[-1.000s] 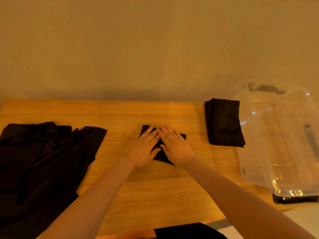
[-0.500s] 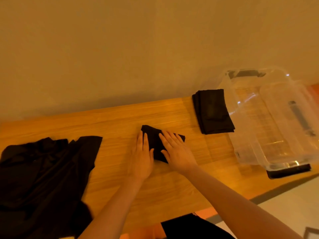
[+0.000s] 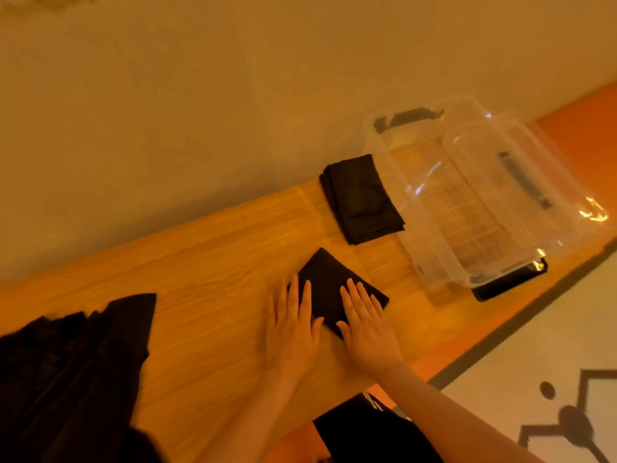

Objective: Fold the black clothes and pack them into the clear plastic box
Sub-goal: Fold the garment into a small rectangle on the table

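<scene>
A small folded black cloth [image 3: 329, 282] lies on the wooden table [image 3: 213, 255] in front of me. My left hand [image 3: 293, 325] lies flat with straight fingers on its left edge. My right hand [image 3: 367, 325] presses flat on its right part. A second folded black garment [image 3: 360, 198] lies further back, beside the clear plastic box [image 3: 480, 195], which stands open at the right end of the table. A heap of unfolded black clothes [image 3: 66, 369] covers the table's left end.
A plain wall [image 3: 200, 111] runs right behind the table. The box has dark handles [image 3: 409, 116] at its ends. The floor [image 3: 534, 362] with dark line markings shows at the lower right. My dark clothing [image 3: 370, 429] shows at the bottom edge.
The view has tilted and swung to the right. My hands have slid apart a little on the small cloth, still pressing it flat. The cloth stays in place.
</scene>
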The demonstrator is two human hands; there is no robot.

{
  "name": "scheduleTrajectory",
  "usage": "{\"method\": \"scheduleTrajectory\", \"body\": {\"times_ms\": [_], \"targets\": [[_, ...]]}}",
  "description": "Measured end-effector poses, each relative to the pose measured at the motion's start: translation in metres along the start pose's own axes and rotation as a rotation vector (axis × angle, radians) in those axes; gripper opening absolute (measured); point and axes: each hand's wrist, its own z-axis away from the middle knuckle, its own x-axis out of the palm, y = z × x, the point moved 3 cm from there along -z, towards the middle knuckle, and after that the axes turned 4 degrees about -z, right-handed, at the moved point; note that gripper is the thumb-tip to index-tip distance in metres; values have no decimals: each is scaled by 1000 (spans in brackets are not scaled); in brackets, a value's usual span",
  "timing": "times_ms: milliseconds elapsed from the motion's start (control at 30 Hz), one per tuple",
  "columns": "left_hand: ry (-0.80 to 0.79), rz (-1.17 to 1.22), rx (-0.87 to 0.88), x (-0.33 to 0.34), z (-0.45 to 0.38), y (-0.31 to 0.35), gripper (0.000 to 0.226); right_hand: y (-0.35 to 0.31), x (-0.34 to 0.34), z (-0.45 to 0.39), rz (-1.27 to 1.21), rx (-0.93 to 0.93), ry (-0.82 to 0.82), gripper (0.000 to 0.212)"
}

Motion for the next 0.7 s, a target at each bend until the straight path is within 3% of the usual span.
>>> {"method": "scheduleTrajectory", "body": {"times_ms": [233, 467, 700], "targets": [[-109, -46, -70, 12, 7, 5, 68, 45, -8, 16, 29, 315, 154, 75], [-76, -51, -58, 14, 4, 4, 68, 39, -17, -27, 60, 127, 153, 73], [-34, -70, -57, 14, 3, 5, 69, 49, -20, -33, -9, 271, 226, 72]]}}
